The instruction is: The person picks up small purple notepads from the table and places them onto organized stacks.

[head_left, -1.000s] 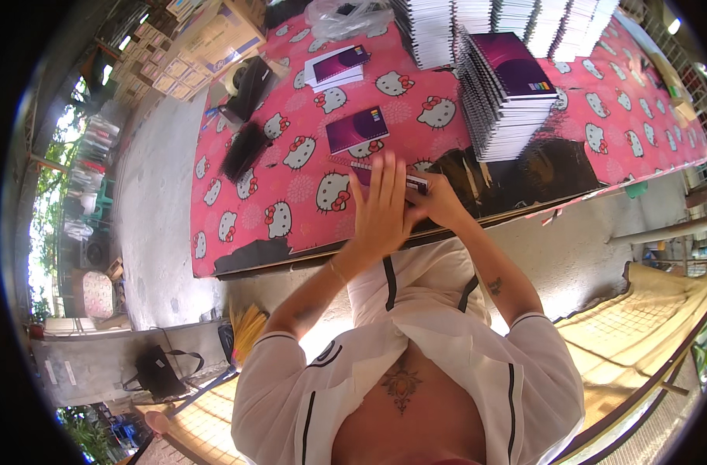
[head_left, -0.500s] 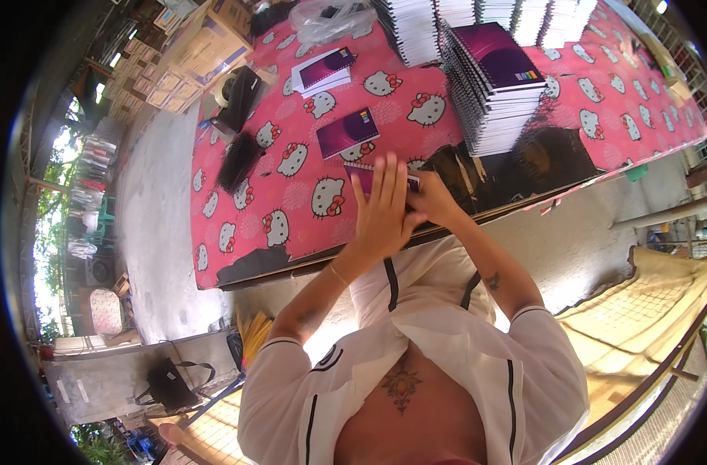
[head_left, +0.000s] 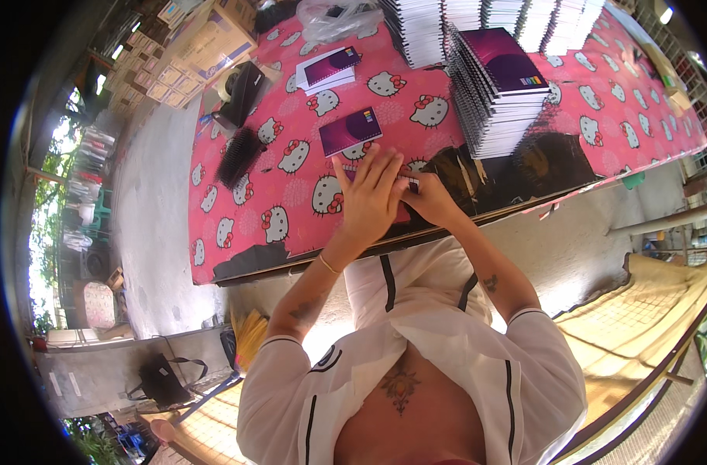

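Close to the table's front edge, a small purple notebook [head_left: 351, 173] lies mostly hidden under my hands. My left hand [head_left: 370, 200] rests flat across it, fingers stretched out and thumb apart. At the notebook's right end, my right hand [head_left: 431, 201] has its fingers bent and closed on the edge; my left hand partly covers that spot. Just beyond lies another small purple spiral notebook [head_left: 351, 132], flat on the pink cloth. Farther back is a purple notebook [head_left: 332, 67] on top of white-paged ones.
A tall stack of spiral notebooks [head_left: 497, 116] stands to the right, with more stacks [head_left: 415, 35] behind it. On the left are a black brush [head_left: 241, 157], a tape dispenser [head_left: 241, 97] and a cardboard box [head_left: 214, 39]. A clear plastic bag [head_left: 334, 22] lies at the back.
My left hand has slid a little left and toward me over the notebook, its fingers tilting more to the right. My right hand stays at the notebook's right end.
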Tool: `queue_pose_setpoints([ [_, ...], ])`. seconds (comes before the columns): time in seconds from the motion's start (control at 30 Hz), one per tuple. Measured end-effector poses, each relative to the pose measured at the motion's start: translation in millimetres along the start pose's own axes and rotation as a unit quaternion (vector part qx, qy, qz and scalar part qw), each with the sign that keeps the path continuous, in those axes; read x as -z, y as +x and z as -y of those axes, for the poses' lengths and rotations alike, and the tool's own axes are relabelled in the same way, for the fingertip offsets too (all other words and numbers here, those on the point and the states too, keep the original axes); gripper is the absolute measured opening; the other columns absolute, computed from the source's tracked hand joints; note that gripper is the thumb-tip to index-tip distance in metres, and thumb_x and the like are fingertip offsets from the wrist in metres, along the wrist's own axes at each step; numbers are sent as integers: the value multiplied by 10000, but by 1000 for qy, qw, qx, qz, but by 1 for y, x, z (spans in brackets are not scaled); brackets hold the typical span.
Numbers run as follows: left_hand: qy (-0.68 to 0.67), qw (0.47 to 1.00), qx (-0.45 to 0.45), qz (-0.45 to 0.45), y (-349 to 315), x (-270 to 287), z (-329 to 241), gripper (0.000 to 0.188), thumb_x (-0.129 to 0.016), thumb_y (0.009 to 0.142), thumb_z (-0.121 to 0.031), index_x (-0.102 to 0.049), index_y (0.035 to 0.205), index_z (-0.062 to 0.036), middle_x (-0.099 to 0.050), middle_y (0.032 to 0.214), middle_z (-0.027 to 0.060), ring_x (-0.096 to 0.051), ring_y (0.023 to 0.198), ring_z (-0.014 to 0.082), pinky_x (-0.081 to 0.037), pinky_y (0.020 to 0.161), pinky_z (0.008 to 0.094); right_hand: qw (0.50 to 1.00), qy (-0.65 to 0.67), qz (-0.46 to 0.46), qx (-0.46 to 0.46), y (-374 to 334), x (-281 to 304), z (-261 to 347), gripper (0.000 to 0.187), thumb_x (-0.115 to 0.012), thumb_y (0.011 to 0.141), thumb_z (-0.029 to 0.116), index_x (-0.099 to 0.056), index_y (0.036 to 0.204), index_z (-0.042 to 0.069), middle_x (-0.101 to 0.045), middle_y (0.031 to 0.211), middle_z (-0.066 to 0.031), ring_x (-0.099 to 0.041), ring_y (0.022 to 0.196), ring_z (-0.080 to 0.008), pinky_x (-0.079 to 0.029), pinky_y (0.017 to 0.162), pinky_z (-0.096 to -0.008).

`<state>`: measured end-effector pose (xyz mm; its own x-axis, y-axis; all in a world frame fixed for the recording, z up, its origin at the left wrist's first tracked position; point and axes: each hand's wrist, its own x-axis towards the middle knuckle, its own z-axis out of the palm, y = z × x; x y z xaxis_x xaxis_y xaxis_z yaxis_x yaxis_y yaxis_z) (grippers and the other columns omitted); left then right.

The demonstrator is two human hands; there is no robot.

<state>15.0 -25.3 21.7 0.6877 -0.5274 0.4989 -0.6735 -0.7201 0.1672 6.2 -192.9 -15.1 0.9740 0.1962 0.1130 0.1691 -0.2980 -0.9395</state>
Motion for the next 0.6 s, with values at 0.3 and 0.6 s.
queue_pose_setpoints([
  [0.3, -104, 994, -15, -19, 6, 12, 6, 148, -706, 899, -179, -697, 1039, -131, -705, 995, 11, -659, 974, 200, -111, 1183, 567, 992, 24, -19, 124, -18, 47, 16, 282, -723, 903, 95, -689, 1153, -32, -732, 960, -128, -690, 885, -143, -538, 804, -291],
  [0.6, -138, 989, -34, -34, 0, 8, 8, 181, -742, 861, -153, -698, 1034, -127, -689, 960, 18, -642, 893, 200, -225, 1143, 508, 997, 40, 54, 43, -7, 67, 25, 132, -697, 910, 57, -726, 1002, -33, -735, 865, -86, -672, 808, -92, -545, 750, -259],
])
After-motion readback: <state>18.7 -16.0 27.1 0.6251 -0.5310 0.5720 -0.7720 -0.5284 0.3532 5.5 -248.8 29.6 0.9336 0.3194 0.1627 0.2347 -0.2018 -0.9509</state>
